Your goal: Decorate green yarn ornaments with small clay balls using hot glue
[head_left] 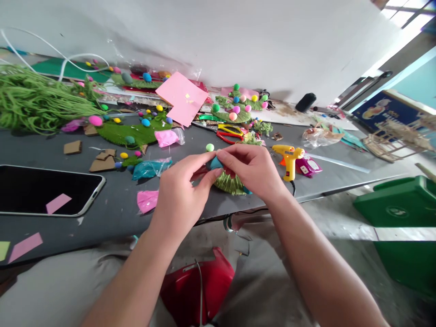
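Note:
Both of my hands meet at the table's front edge. My left hand (185, 181) pinches a blue piece (215, 164) from the left, thumb and fingers closed on it. From the right, the fingers of my right hand (250, 170) press on the same blue piece. Beneath them is a green yarn-wrapped round piece (230, 184), partly covered by my right hand, with a bit of blue at its right side. A pale green ball (210, 147) shows just beyond my fingertips.
A yellow glue gun (289, 159) stands right of my hands. Red-handled pliers (230, 136) lie behind them. At left are a phone (47, 190), green yarn (41, 100) and a blue packet (151, 168). Green bins (402, 202) stand at the right.

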Tool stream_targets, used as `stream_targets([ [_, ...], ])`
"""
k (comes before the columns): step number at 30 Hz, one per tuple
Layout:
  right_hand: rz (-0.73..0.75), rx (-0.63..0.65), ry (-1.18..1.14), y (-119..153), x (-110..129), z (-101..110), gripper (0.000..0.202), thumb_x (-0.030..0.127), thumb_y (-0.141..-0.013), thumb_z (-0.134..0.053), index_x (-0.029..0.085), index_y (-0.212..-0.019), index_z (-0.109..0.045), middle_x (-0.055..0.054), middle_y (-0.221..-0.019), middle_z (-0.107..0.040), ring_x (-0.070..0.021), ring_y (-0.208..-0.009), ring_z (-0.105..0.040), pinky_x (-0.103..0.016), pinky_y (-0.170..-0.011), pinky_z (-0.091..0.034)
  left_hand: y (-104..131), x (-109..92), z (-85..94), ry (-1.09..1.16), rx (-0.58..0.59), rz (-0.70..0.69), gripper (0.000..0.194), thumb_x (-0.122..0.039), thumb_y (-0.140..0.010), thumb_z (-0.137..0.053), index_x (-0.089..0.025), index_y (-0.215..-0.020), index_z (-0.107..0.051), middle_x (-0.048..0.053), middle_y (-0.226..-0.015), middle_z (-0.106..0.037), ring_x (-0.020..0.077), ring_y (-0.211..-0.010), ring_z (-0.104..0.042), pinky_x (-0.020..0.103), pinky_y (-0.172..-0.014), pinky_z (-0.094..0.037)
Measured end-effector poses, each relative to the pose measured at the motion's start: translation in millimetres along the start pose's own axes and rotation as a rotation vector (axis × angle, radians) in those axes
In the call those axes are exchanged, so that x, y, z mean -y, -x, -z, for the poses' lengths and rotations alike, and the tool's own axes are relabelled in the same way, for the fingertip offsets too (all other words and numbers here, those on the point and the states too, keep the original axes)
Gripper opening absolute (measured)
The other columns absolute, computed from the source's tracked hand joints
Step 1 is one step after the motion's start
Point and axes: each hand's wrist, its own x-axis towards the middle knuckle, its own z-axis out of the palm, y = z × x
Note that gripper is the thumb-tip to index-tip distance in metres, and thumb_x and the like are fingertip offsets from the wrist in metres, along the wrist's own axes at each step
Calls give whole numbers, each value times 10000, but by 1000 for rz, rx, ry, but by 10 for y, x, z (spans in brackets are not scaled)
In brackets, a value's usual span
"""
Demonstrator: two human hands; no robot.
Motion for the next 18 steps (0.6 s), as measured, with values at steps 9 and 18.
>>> stream_targets([
  [9, 69, -189, -129, -138, -106, 157, 153, 299, -985, -683, 175, -1053, -740, -47, -946, -776, -139, -801, -740, -295, -800, -645, -12, 28, -12, 54, -53, 88, 359, -425, -914, -781, -191, -1186, -804, 82, -1110, -823, 252, -913, -782, 357, -857, -641],
  [18, 87, -36, -48, -66, -43, -2, 366, 539, -849, -824, 177, -859, -764, 11, -689, -679, -100, -598, -589, -235, -563, -493, -17, -13, 32, 9, -25, 66, 348, -374, -941, -746, -165, -1217, -784, 89, -1139, -815, 237, -932, -772, 337, -861, -627],
])
